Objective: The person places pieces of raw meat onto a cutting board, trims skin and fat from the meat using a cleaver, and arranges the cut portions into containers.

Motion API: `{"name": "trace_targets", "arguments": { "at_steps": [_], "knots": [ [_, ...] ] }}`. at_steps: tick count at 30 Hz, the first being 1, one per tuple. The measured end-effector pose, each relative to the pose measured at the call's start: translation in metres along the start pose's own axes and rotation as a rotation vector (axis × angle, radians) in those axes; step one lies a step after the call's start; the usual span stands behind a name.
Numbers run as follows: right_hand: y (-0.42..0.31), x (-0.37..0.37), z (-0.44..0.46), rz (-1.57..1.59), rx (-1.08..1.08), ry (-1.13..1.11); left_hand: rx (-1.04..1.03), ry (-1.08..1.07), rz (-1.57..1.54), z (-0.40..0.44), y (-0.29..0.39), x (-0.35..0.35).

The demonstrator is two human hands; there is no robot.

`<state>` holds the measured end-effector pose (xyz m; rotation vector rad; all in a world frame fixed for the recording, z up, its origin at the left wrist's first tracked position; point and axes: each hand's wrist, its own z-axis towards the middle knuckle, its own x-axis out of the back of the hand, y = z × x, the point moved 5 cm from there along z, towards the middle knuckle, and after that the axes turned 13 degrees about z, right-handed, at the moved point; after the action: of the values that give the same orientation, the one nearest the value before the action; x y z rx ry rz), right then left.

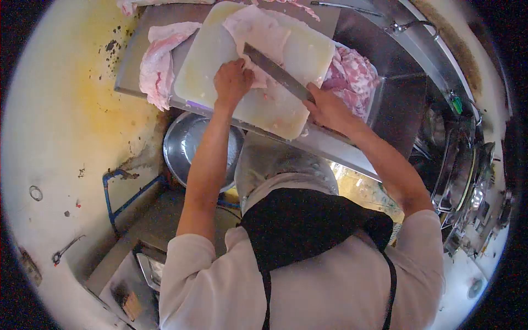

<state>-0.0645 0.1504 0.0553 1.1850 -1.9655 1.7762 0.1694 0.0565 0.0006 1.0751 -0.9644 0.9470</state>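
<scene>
A white cutting board [206, 58] lies at a slant on the metal counter. Across it is spread a flat, pale pink sheet of pork skin [258, 30]. My left hand [234, 82] is closed on the near left edge of this skin, its fingertips partly hidden. In my right hand [333, 111] is a broad-bladed knife [278, 72], gripped by the handle. The blade points up and left and lies over the skin; whether it touches is unclear. Beside the board's right edge, a heap of pink and white meat pieces [352, 80] fills a tray.
Another long piece of fatty meat [159, 63] hangs over the counter's left edge [129, 66]. Below the counter stands a large metal bowl [184, 146]. To the right is a sink basin [404, 110] with a tap [415, 26], and metal pans [448, 165] stand beyond it.
</scene>
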Motion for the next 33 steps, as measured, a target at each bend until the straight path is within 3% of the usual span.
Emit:
{"name": "trace_targets", "arguments": {
  "at_steps": [3,8,11,12,15,18,20,26,29,33],
  "knots": [
    [0.005,0.005,-0.011,0.038,0.02,-0.051,0.017,0.005,0.029,0.0,0.001,0.0],
    [-0.008,0.029,-0.043,-0.163,-0.171,-0.147,0.028,0.038,0.033,0.001,-0.003,-0.001],
    [-0.012,0.067,-0.073,-0.053,-0.153,-0.246,0.172,-0.239,0.079,0.005,-0.02,0.003],
    [-0.012,0.072,-0.082,0.025,-0.14,-0.293,0.187,-0.238,0.053,0.005,-0.023,0.003],
    [-0.024,0.07,-0.081,0.091,-0.168,-0.226,0.231,-0.218,-0.046,0.01,-0.023,0.005],
    [-0.011,0.017,-0.052,0.285,-0.05,0.042,0.206,-0.165,-0.09,0.012,-0.013,0.005],
    [-0.001,-0.014,-0.021,0.158,-0.096,0.094,0.12,-0.108,0.01,0.01,-0.016,-0.004],
    [-0.007,-0.04,0.054,0.11,0.119,0.265,0.08,-0.206,0.11,0.014,-0.01,0.001],
    [-0.014,-0.037,0.058,0.023,0.004,0.214,0.041,0.002,0.074,0.009,-0.014,-0.006],
    [-0.004,-0.024,0.026,0.015,-0.16,0.028,0.076,0.076,0.062,0.005,-0.02,-0.009]
  ]
}}
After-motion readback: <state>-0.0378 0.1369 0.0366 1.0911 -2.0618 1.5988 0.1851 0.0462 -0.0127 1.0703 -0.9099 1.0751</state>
